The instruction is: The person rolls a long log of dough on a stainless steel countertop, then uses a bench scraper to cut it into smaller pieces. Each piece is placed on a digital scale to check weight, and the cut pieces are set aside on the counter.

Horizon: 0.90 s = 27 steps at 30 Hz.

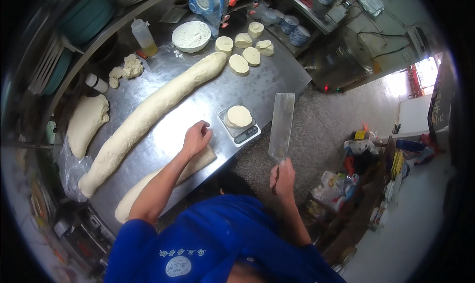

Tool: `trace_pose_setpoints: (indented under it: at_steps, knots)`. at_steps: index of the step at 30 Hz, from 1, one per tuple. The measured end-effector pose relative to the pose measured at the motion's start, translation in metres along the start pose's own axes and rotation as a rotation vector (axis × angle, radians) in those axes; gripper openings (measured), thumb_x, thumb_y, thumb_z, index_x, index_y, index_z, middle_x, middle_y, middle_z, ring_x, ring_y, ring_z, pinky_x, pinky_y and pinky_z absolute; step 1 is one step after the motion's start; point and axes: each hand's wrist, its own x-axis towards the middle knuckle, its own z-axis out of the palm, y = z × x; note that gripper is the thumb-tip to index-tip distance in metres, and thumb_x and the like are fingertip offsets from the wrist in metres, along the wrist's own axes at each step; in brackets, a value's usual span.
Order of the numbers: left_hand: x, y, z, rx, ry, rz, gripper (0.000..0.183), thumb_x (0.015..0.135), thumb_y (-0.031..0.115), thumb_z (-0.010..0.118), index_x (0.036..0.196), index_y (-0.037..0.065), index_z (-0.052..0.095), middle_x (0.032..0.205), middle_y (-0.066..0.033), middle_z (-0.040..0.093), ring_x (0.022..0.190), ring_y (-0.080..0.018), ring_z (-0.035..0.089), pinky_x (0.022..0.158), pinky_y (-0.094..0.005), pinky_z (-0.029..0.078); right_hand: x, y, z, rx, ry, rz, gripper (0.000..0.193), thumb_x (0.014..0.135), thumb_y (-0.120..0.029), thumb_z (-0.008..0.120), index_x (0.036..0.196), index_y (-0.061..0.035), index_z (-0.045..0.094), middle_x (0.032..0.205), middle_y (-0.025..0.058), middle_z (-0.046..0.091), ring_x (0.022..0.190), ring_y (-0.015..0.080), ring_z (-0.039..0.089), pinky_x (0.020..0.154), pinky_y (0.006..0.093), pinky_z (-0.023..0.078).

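Note:
My right hand (284,178) grips the handle of a cleaver (282,125), its broad rectangular blade pointing up and away past the table's edge. Over the cut end of a near dough log (195,164) hovers my left hand (198,137), empty, with loosely bent fingers. My left forearm hides part of that log. To the right of this hand, a digital kitchen scale (246,136) carries a round piece of dough (239,116). A longer dough log (153,107) stretches diagonally across the steel table (190,102). Several cut dough pieces (239,64) lie beyond its far end.
A bowl of flour (192,36), a squeeze bottle (144,37) and dough scraps (130,68) stand along the back. A large dough slab (87,122) lies at the left on plastic. Past the table's right edge is floor, with a cluttered shelf (356,199) further right.

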Motion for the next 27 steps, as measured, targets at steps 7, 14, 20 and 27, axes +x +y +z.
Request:
trace_pose_setpoints:
  at_steps: [7, 14, 20, 27]
  knots:
    - [0.03, 0.007, 0.026, -0.065, -0.005, -0.012, 0.029, 0.091, 0.024, 0.07, 0.106, 0.0, 0.073, 0.085, -0.0183, 0.074, 0.079, -0.0327, 0.073, 0.076, -0.0428, 0.058, -0.002, 0.006, -0.002, 0.002, 0.014, -0.016, 0.03, 0.117, -0.031, 0.039, 0.108, -0.0047, 0.052, 0.068, 0.0019, 0.051, 0.048, 0.0099, 0.048, 0.042, 0.0269, 0.042]
    - [0.05, -0.004, 0.066, -0.119, 0.001, -0.143, 0.033, 0.089, 0.028, 0.074, 0.106, 0.0, 0.074, 0.086, -0.0166, 0.076, 0.081, -0.0308, 0.074, 0.078, -0.0417, 0.059, 0.002, 0.007, 0.003, -0.108, -0.148, 0.065, 0.029, 0.118, -0.03, 0.04, 0.11, -0.0051, 0.053, 0.07, 0.0, 0.051, 0.05, 0.0079, 0.048, 0.044, 0.0254, 0.042]
    - [0.041, 0.067, 0.077, 0.434, -0.048, 0.213, 0.094, 0.084, 0.026, 0.082, 0.165, 0.013, 0.037, 0.163, -0.0348, 0.033, 0.136, -0.0481, 0.05, 0.111, -0.0523, 0.049, 0.008, 0.011, 0.001, -0.151, -0.168, 0.145, 0.027, 0.117, -0.028, 0.043, 0.108, -0.0061, 0.054, 0.069, -0.0003, 0.052, 0.049, 0.0073, 0.048, 0.044, 0.0266, 0.042]
    - [0.101, 0.083, 0.081, 0.515, -0.325, 0.242, 0.077, 0.082, 0.037, 0.069, 0.154, 0.013, 0.053, 0.143, -0.0345, 0.055, 0.121, -0.0495, 0.06, 0.098, -0.0532, 0.057, 0.021, 0.003, -0.041, -0.035, -0.082, 0.129, 0.024, 0.117, -0.026, 0.04, 0.104, -0.0074, 0.05, 0.069, 0.0006, 0.049, 0.05, 0.008, 0.048, 0.043, 0.0258, 0.042]
